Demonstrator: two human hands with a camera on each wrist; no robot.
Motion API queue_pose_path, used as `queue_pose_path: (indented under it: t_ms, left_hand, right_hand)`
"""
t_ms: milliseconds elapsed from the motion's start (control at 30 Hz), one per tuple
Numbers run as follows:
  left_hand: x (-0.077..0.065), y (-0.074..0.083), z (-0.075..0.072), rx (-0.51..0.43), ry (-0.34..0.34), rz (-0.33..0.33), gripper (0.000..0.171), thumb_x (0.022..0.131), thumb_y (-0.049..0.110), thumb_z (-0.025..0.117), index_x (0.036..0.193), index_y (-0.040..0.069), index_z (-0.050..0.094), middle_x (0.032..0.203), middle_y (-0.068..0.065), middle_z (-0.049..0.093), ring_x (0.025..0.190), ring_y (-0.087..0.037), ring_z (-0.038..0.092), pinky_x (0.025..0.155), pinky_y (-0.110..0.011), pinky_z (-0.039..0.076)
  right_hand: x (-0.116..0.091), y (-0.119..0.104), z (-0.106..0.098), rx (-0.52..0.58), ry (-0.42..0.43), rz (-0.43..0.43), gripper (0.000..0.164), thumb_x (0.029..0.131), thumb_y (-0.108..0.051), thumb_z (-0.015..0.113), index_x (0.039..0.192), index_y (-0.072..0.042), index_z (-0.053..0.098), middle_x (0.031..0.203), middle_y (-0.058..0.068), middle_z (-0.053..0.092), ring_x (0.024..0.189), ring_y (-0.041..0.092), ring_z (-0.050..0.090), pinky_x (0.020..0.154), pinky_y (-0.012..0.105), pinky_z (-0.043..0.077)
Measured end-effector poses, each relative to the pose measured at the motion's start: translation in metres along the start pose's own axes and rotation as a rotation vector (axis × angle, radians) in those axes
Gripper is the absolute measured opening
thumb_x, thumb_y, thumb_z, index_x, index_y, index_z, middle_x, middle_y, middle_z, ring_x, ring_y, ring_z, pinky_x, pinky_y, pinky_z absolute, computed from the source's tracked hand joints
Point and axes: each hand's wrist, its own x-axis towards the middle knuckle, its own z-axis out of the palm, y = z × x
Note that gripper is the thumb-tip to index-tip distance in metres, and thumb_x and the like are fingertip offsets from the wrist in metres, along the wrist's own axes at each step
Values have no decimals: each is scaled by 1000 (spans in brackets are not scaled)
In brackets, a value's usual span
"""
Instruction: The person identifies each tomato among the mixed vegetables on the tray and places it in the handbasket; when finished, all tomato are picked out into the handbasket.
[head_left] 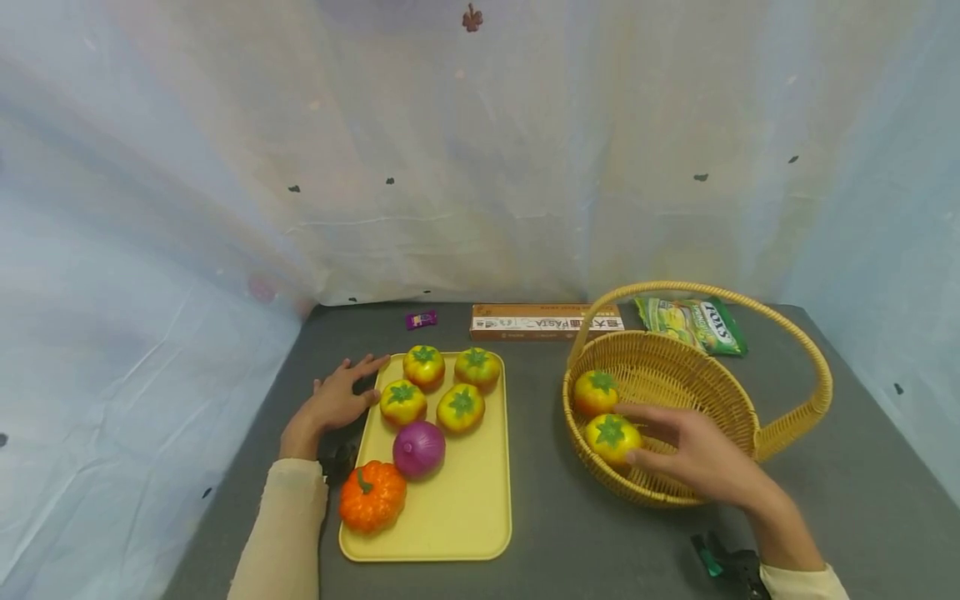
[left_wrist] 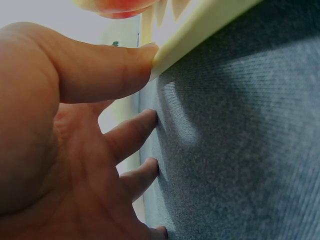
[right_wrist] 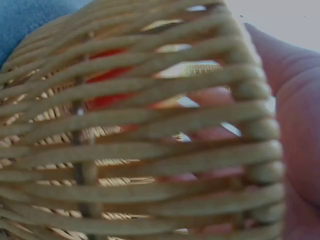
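Note:
A yellow tray (head_left: 468,508) holds several yellow-orange persimmons (head_left: 461,408), a purple onion (head_left: 419,450) and an orange pumpkin (head_left: 372,497). My left hand (head_left: 341,400) lies at the tray's left side with fingers spread; in the left wrist view its thumb (left_wrist: 115,72) touches the tray rim (left_wrist: 187,42). Inside the wicker basket (head_left: 660,354), my right hand (head_left: 693,454) has thumb and fingers around a persimmon (head_left: 612,438) near the left wall. Another persimmon (head_left: 596,392) sits just behind it. Basket weave (right_wrist: 150,135) hides most of the right fingers in the right wrist view.
A pasta box (head_left: 546,322) lies at the back, with a small purple packet (head_left: 422,320) to its left. Behind the basket is a green snack bag (head_left: 697,325). The tall basket handle (head_left: 813,367) arches over the right side. Pale sheets hang around the grey table.

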Motion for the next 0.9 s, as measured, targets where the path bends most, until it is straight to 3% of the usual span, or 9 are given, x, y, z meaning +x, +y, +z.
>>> queue_pose_path:
  t_ms: [100,167,400,500,667,900]
  left_hand:
    - [1,-1,1,-1,-2,-6,62,101,28,58,158,27,35,166,-15,23,152,-50,5,106,-83,-6]
    - [1,-2,1,0,-2,-9,62,101,28,58,158,27,35,166,-14,23,152,-49,5,106,-83,-6]
    - [-1,0,1,4,-1,-9,61,101,28,58,158,26,36,166,-16,23,152,-50,5,106,-83,-6]
    - [-1,0,1,6,3,-8,61,101,28,58,158,26,36,166,-15,23,152,-49,6,106,-83,-6]
    - [-1,0,1,8,7,0,62,101,28,59,158,25,35,166,-16,23,152,-51,6,106,-83,-6]
    - [0,0,0,7,6,-5,62,101,28,59,158,26,36,166,-16,23,152,-51,6,106,-83,-6]
  right_hand:
    - [0,2,2,-38,18,23,54,89,-38,77,137,-18,63,138,0,64,120,24,66,98,43,54]
    - [0,2,1,-44,33,20,53,89,-37,76,137,-16,63,138,2,64,121,25,65,99,43,54]
    - [-1,-2,-3,5,96,2,51,90,-35,76,135,-15,64,135,2,66,121,29,65,97,19,51]
    - [0,-7,-3,34,110,4,50,90,-34,76,135,-19,64,135,0,66,122,28,65,97,16,49]
    - [5,-20,0,92,119,-22,48,89,-30,78,135,-28,63,137,0,65,123,26,64,99,17,49]
    - [20,-40,11,137,104,-84,50,89,-27,78,136,-28,62,136,-5,65,121,22,66,101,27,52]
